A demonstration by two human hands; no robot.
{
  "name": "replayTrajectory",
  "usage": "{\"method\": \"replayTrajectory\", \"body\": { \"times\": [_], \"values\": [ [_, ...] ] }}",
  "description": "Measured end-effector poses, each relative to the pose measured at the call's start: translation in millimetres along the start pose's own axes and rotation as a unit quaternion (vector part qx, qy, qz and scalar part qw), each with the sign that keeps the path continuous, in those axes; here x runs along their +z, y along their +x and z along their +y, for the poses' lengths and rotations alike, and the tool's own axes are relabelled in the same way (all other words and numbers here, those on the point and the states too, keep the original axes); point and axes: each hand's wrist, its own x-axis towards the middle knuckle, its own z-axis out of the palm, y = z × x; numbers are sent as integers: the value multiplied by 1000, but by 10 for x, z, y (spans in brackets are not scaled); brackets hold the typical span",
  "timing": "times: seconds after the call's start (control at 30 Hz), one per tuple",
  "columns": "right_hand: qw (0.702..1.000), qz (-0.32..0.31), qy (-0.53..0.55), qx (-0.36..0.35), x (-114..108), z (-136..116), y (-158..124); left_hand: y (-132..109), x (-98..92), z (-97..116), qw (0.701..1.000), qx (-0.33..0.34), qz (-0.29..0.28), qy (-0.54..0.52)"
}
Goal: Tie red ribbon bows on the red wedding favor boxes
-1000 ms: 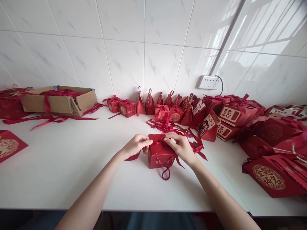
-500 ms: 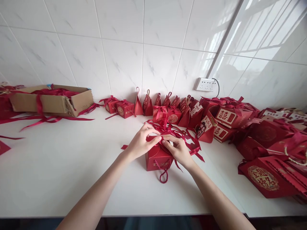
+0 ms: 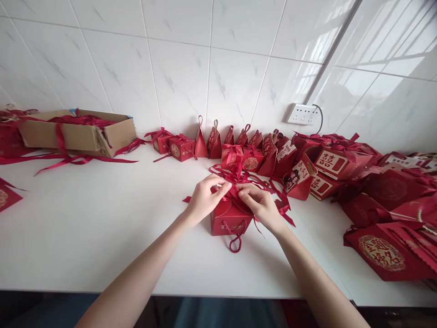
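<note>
A red gift box (image 3: 230, 222) stands upright in front of me, a twisted cord handle (image 3: 235, 244) hanging down its near side. Over its top lies a shiny red ribbon (image 3: 233, 195), knotted or looped at the middle. My left hand (image 3: 209, 196) pinches the ribbon from the left between thumb and fingers. From the right, my right hand (image 3: 258, 202) pinches another part of it just above the lid. The exact form of the knot is partly hidden by my fingers. Loose ribbons (image 3: 284, 205) lie behind and to the right of the box.
At the back left, an open cardboard box (image 3: 78, 139) holds red ribbons that trail onto the white table (image 3: 102, 218). Small red boxes (image 3: 183, 148) line the tiled wall. Stacked gift boxes (image 3: 336, 163) and a red box with gold lettering (image 3: 382, 252) crowd the right. A power strip (image 3: 301, 114) hangs on the wall.
My hands have drawn slightly apart at the ribbon, and more of its loop shows between them. The whole view has shifted a little; the box stays in place on the table.
</note>
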Motion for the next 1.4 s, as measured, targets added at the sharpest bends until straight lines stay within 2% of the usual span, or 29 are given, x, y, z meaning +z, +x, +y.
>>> {"method": "replayTrajectory", "body": {
  "times": [0.23,0.7,0.9,1.1,1.4],
  "values": [
    [1000,14,-19,-12,8,85,81,-6,18,16,997,-52,-5,-58],
    [1000,3,2,7,77,95,104,-21,12,-6,996,-68,-17,-61],
    [1000,3,-8,15,77,95,94,-26,-11,-30,998,-43,-28,-21],
    [998,44,-17,-39,81,39,58,-29,-1,-39,998,-50,-19,-35],
    [1000,-1,-12,-23,85,-5,62,-32,12,-66,999,-40,-20,-28]
  ]
}}
